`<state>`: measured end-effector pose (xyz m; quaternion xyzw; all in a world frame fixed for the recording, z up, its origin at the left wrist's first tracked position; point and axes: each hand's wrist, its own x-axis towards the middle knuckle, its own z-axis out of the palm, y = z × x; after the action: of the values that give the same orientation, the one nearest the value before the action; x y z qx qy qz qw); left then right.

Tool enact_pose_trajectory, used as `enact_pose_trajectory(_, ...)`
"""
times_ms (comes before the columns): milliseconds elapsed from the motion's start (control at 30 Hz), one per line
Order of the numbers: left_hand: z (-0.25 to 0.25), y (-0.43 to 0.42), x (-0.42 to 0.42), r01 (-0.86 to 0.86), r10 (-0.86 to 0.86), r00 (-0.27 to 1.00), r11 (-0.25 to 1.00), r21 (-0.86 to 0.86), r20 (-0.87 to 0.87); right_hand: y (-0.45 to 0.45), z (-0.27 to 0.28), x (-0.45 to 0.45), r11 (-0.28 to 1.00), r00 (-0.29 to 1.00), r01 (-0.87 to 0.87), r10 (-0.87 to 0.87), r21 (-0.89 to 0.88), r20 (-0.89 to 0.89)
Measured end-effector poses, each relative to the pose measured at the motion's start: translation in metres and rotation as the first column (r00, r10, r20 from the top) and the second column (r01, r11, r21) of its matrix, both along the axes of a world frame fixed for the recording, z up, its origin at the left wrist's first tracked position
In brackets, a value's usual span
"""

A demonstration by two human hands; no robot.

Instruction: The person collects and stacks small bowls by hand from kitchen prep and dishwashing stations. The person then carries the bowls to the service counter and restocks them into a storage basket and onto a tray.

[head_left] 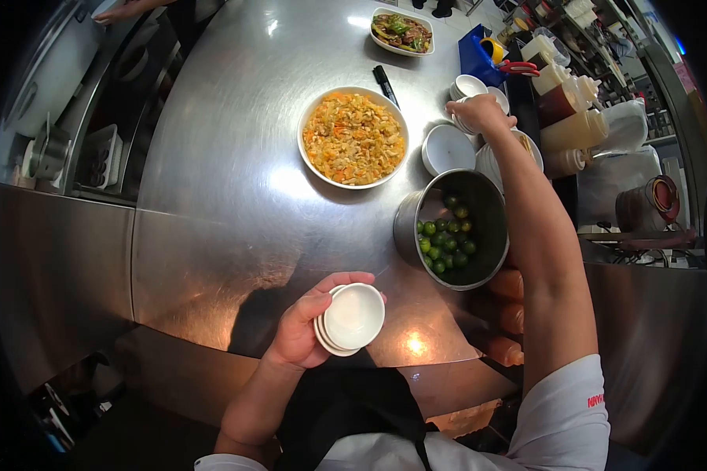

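Near the table's front edge, my left hand (306,322) is closed around a short stack of small white sauce bowls (353,316), tilted so their hollows face me. My right hand (483,114) reaches far forward to more small white bowls (470,85) at the right side of the table. Its fingers curl over a bowl there, partly hidden by the hand. Just in front of that hand sits a white round container (448,149). Below my right forearm stands a steel pot (407,228) with several green limes (445,243) inside.
A large white bowl of fried rice (353,137) sits mid-table, with a black marker (385,85) beside it. Farther back is a dish of meat and vegetables (401,33). Along the right stand a blue bin (479,59), red-handled scissors (518,68) and sauce bottles (562,102). Another person's hand (118,11) shows top left.
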<state>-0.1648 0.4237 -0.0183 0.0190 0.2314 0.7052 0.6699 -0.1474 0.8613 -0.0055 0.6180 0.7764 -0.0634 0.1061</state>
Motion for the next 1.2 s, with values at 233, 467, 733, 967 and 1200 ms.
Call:
enact_pose_trajectory(233,-0.002,-0.004,0.004,0.001,-0.001,0.999,1.0,-0.008,0.035,-0.013,-0.014,-0.004,0.999,0.989,0.015,-0.022,0.046,0.147)
enact_pose_trajectory(467,0.0,-0.008,0.003,-0.004,0.004,1.0,1.0,-0.005,-0.006,-0.016,-0.016,-0.006,0.998,0.998,0.055,-0.055,0.025,0.029)
enact_pose_trajectory(733,0.005,-0.008,-0.002,-0.021,0.02,0.998,1.0,-0.007,-0.057,-0.026,0.027,-0.003,0.969,0.955,-0.13,0.179,0.208,-0.235)
enact_pose_trajectory(967,0.019,0.028,-0.013,-0.09,0.092,0.995,0.994,0.06,-0.044,-0.049,-0.005,-0.011,0.886,0.88,-0.463,0.459,-0.007,-0.12)
enact_pose_trajectory(1200,0.034,0.063,-0.032,-0.13,0.132,0.989,0.991,0.031,-0.06,-0.076,0.034,0.004,0.831,0.672,-0.556,0.445,-0.006,-0.592)
